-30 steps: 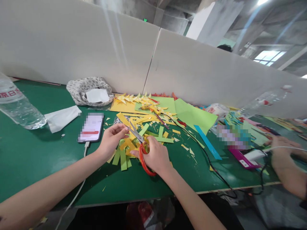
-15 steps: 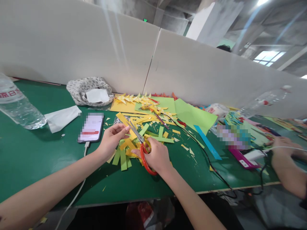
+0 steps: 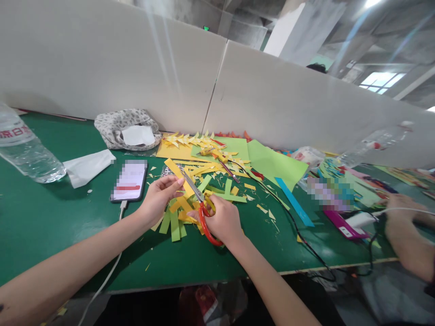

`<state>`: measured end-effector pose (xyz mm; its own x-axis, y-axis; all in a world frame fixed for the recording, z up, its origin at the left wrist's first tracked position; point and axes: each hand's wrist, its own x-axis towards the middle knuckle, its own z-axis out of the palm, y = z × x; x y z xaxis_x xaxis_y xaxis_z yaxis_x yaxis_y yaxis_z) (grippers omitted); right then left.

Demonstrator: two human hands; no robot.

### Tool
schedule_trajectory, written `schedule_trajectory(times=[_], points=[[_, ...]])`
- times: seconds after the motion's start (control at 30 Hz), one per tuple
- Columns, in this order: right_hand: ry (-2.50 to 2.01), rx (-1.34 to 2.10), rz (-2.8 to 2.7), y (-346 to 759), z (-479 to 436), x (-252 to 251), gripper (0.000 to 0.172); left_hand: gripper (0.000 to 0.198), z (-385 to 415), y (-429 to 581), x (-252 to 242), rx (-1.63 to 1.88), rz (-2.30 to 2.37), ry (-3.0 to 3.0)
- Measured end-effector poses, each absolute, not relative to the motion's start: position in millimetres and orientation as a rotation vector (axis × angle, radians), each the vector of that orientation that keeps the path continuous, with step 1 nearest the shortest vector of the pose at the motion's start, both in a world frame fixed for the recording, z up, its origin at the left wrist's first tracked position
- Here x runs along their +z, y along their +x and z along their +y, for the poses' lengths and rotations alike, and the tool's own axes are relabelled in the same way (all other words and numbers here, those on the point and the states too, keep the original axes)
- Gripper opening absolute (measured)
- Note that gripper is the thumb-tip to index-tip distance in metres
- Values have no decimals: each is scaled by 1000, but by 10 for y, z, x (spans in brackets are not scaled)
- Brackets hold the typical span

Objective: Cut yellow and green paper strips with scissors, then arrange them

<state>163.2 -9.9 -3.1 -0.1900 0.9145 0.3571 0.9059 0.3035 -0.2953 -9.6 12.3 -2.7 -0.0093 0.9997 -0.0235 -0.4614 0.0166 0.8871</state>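
Note:
My left hand (image 3: pixel 162 195) pinches a yellow paper strip (image 3: pixel 173 167) between thumb and fingers. The strip slants up to the left, over a heap of cut pieces. In my right hand (image 3: pixel 222 218) is a pair of scissors (image 3: pixel 202 213) with red-orange handles. Its metal blades point up and left and lie across the strip close to my left thumb. Whether the blades are fully closed, I cannot tell. Below both hands lie yellow strips and green paper strips (image 3: pixel 175 225) in a loose pile. Part of the pile is hidden by my right hand.
A phone (image 3: pixel 129 181) with a white cable lies left of my hands, near a water bottle (image 3: pixel 32 145). Behind the pile is a yellow glue gun (image 3: pixel 208 151); a black cord (image 3: pixel 288 213) crosses rightward. Another person's hand (image 3: pixel 406 217) rests by a magenta power strip (image 3: pixel 345 225).
The scissor blades have shifted slightly against the strip, and my right hand's grip has moved a little. My left hand and the strip stay almost where they were.

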Motion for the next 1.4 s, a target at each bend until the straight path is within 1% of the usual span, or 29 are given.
schedule_trajectory(times=[0.17,0.33,0.5,0.67,0.8,0.97,1.4], points=[[-1629,37,-2099,1625,-93,-29,42,14,133,-95,-38,1390,868,802],[-1641,49,-2101,1641,-85,14,37,14,126,-97,-39,1384,874,835],[-1605,-29,-2204,1661,-76,34,44,11,119,-99,-36,1386,881,891],[-1584,-55,-2242,1640,-97,34,46,10,98,-90,-51,1310,863,950],[-1588,-45,-2227,1634,-116,49,44,12,99,-81,-65,1228,848,946],[-1604,1,-2198,1639,-126,54,39,12,114,-76,-63,1209,832,942],[-1617,13,-2168,1620,-137,48,41,11,109,-79,-56,1207,801,879]])
